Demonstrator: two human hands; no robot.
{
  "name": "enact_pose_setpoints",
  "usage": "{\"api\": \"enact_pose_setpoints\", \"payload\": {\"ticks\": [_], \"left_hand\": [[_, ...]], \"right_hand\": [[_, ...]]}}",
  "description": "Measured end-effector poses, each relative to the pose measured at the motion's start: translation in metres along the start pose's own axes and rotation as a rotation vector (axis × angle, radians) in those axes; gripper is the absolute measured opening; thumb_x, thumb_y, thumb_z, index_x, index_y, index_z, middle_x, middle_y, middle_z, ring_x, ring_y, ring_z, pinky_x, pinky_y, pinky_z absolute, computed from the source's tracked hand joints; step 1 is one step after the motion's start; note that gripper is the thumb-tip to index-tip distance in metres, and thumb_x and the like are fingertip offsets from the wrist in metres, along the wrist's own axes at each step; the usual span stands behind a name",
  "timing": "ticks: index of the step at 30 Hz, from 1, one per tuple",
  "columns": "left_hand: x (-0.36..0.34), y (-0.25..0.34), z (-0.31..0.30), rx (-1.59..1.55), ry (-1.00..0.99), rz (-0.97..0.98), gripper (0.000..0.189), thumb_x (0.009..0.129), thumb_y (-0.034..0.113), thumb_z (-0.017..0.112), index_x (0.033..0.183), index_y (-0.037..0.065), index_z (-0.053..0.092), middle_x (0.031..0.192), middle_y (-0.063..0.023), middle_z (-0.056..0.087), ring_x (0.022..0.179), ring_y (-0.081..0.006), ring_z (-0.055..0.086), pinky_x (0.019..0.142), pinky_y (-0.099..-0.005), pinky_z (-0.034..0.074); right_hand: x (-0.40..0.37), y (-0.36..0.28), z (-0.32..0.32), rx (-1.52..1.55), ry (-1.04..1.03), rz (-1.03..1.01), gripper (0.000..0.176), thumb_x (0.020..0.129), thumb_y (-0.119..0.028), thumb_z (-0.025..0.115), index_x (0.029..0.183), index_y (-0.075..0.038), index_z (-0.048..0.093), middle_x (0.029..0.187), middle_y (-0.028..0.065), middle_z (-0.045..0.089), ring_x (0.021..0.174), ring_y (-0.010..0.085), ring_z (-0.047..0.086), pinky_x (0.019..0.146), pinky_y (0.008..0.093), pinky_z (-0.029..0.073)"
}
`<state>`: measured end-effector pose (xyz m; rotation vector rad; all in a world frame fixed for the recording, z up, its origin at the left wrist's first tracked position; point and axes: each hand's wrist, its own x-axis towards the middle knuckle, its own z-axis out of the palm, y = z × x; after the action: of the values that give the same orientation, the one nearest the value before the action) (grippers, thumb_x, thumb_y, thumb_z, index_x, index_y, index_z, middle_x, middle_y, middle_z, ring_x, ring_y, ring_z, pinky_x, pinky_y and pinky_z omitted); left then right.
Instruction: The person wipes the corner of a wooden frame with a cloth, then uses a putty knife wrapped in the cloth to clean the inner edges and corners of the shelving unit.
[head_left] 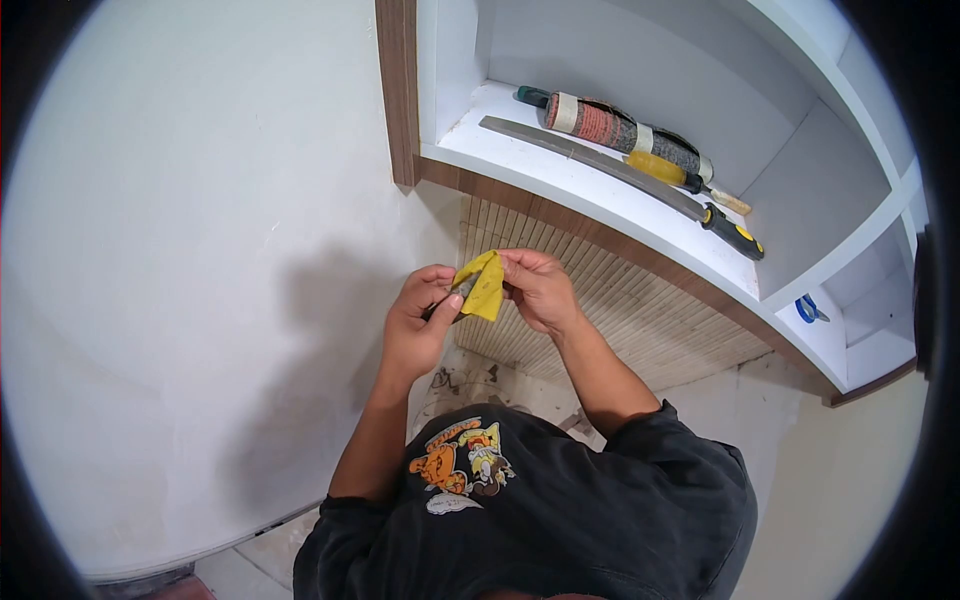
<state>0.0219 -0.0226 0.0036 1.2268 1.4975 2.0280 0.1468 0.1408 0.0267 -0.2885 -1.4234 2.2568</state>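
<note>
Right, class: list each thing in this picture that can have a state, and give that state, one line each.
yellow sheet: folded, held up between both hands
left hand: shut, pinching the sheet's lower part
right hand: shut, pinching the sheet's top
long blade: lying flat on the shelf, untouched
taped roll: rolled up, lying behind the blade
blue item: lying apart from the other tools; kind unclear

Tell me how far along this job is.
Done: nothing visibly finished; the slatted panel under the shelf looks bare. In hand: left hand and right hand pinch a folded yellow sheet. Left: seemingly everything; the long file and wrapped roll lie untouched on the shelf.
</note>
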Motion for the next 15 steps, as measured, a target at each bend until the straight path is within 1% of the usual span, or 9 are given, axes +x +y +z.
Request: {"api": "enact_pose_setpoints", "payload": {"ticks": [3, 5, 6, 9, 12, 15], "left_hand": [[0.003, 0.000, 0.002, 0.079, -0.030, 0.093, 0.004, 0.091, 0.003, 0.066, 0.091, -0.001, 0.066, 0.122, -0.0124, 0.061, 0.104, -0.0183, 0.061, 0.092, -0.0289, 0.046], [0.003, -0.002, 0.003, 0.009, -0.036, 0.015, 0.005, 0.092, 0.004, 0.065, 0.091, -0.001, 0.066, 0.121, -0.0121, 0.061, 0.104, -0.0172, 0.060, 0.093, -0.0285, 0.046], [0.003, -0.003, 0.003, -0.027, -0.041, -0.022, 0.006, 0.093, 0.005, 0.065, 0.091, -0.001, 0.066, 0.120, -0.0119, 0.061, 0.104, -0.0167, 0.060, 0.093, -0.0283, 0.045], [0.000, -0.006, 0.009, -0.076, -0.034, -0.050, 0.010, 0.096, 0.007, 0.062, 0.100, -0.001, 0.064, 0.117, -0.0111, 0.062, 0.103, -0.0141, 0.058, 0.093, -0.0269, 0.045], [-0.002, -0.010, 0.020, -0.371, 0.041, -0.132, 0.017, 0.099, 0.011, 0.058, 0.110, -0.002, 0.060, 0.113, -0.0084, 0.061, 0.101, -0.0113, 0.057, 0.089, -0.0265, 0.046], [0.003, 0.001, 0.015, -0.291, 0.006, -0.064, 0.020, 0.101, 0.013, 0.056, 0.114, -0.003, 0.056, 0.108, -0.0054, 0.062, 0.096, -0.0094, 0.057, 0.086, -0.0256, 0.048]], "right_hand": [[0.000, -0.002, 0.003, -0.236, -0.006, -0.035, 0.026, 0.094, -0.008, 0.067, 0.116, 0.006, 0.065, 0.102, 0.0087, 0.071, 0.085, 0.0108, 0.067, 0.076, 0.0240, 0.055], [-0.003, -0.013, 0.017, -0.439, -0.034, -0.048, 0.025, 0.092, -0.006, 0.070, 0.115, 0.005, 0.066, 0.098, 0.0072, 0.071, 0.082, 0.0095, 0.066, 0.073, 0.0230, 0.054], [-0.002, -0.013, 0.020, -0.424, -0.040, -0.037, 0.025, 0.091, -0.005, 0.071, 0.114, 0.005, 0.066, 0.097, 0.0064, 0.071, 0.081, 0.0089, 0.065, 0.072, 0.0228, 0.053], [0.000, -0.014, 0.026, -0.389, -0.057, -0.017, 0.024, 0.089, -0.004, 0.072, 0.111, 0.003, 0.067, 0.093, 0.0044, 0.070, 0.079, 0.0075, 0.064, 0.071, 0.0223, 0.052], [0.002, -0.018, 0.031, -0.418, -0.056, -0.021, 0.024, 0.088, -0.004, 0.072, 0.111, 0.003, 0.067, 0.092, 0.0034, 0.069, 0.079, 0.0074, 0.064, 0.070, 0.0226, 0.052], [0.004, -0.021, 0.032, -0.496, -0.037, -0.032, 0.026, 0.087, -0.004, 0.072, 0.112, 0.003, 0.066, 0.092, 0.0030, 0.069, 0.081, 0.0076, 0.064, 0.071, 0.0232, 0.052]]}}
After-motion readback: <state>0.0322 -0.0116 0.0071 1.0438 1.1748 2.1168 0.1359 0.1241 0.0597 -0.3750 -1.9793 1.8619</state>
